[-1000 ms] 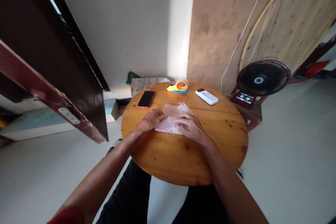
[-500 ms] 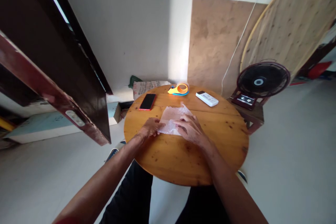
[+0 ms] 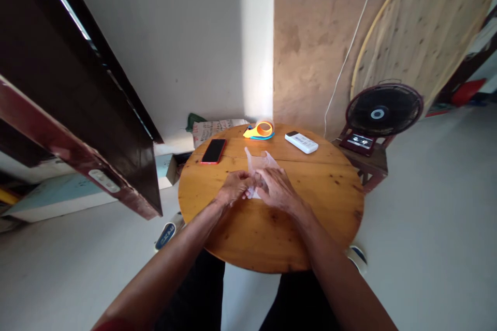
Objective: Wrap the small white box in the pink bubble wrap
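Note:
A sheet of clear bubble wrap (image 3: 258, 163) lies on the round wooden table (image 3: 322, 201), its left part lifted and folded toward the middle. My left hand (image 3: 235, 187) has its fingers closed on the sheet's left edge. My right hand (image 3: 274, 189) lies over the sheet's near right part, fingers curled and pressing on it. The two hands almost touch. What the wrap covers, if anything, is hidden.
At the table's far side lie a red-cased phone (image 3: 214, 150), an orange and blue tape dispenser (image 3: 260, 130) and a white remote (image 3: 301, 142). A black fan (image 3: 382, 111) stands at the right on a low stool. Boards lean on the wall. A dark door (image 3: 77, 114) stands at the left.
The left hand has pulled the wrap's left edge up and inward toward the right hand, so the sheet looks narrower. The camera has shifted slightly.

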### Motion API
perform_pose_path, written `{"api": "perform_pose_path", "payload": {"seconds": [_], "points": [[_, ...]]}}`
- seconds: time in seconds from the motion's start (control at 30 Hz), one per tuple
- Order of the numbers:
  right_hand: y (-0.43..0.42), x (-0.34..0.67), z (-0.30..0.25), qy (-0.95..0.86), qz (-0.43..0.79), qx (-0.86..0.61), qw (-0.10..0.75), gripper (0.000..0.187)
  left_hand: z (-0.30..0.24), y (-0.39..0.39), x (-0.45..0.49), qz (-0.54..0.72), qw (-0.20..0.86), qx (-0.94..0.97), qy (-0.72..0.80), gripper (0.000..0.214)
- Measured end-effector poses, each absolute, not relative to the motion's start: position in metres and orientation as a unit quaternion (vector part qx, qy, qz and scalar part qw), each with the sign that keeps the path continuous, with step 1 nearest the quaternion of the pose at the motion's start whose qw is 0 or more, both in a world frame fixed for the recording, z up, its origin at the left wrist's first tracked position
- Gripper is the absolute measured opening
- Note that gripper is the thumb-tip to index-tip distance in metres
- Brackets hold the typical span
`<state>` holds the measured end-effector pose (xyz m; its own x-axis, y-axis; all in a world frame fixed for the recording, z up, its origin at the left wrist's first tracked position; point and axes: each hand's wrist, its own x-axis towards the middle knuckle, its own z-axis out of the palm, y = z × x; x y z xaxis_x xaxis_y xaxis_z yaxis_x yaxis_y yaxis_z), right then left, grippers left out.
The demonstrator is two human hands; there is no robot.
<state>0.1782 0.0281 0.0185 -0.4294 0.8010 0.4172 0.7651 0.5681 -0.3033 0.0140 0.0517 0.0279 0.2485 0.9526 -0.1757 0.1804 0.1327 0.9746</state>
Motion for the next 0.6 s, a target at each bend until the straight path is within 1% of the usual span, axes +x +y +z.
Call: {"api": "perform_pose_path", "payload": {"seconds": [0.07, 0.17, 0.27, 0.3, 0.37, 0.47, 0.53, 0.6], "points": [[0.029, 0.179, 0.018, -0.838, 0.051, -0.466, 0.281, 0.042, 0.029, 0.05, 0.014, 0.338, 0.554, 0.578, 0.495, 0.007], [0.03, 0.182, 0.019, -0.831, 0.078, -0.466, 0.293, 0.049, 0.033, 0.049, 0.009, 0.302, 0.56, 0.604, 0.48, 0.018], [0.031, 0.186, 0.021, -0.823, 0.102, -0.47, 0.303, 0.048, 0.035, 0.048, 0.006, 0.258, 0.522, 0.673, 0.456, 0.018], [0.031, 0.187, 0.022, -0.82, 0.112, -0.468, 0.308, 0.046, 0.034, 0.047, 0.006, 0.253, 0.487, 0.708, 0.446, 0.015], [0.032, 0.19, 0.024, -0.813, 0.136, -0.466, 0.323, 0.041, 0.03, 0.046, 0.008, 0.258, 0.386, 0.771, 0.437, 0.018], [0.033, 0.194, 0.024, -0.795, 0.163, -0.471, 0.346, 0.043, 0.021, 0.042, 0.012, 0.27, 0.223, 0.824, 0.445, 0.021], [0.035, 0.197, 0.022, -0.782, 0.168, -0.484, 0.355, 0.042, 0.014, 0.04, 0.013, 0.28, 0.151, 0.839, 0.441, 0.02], [0.037, 0.2, 0.019, -0.772, 0.17, -0.5, 0.355, 0.038, 0.007, 0.04, 0.012, 0.305, 0.108, 0.847, 0.421, 0.02]]}}
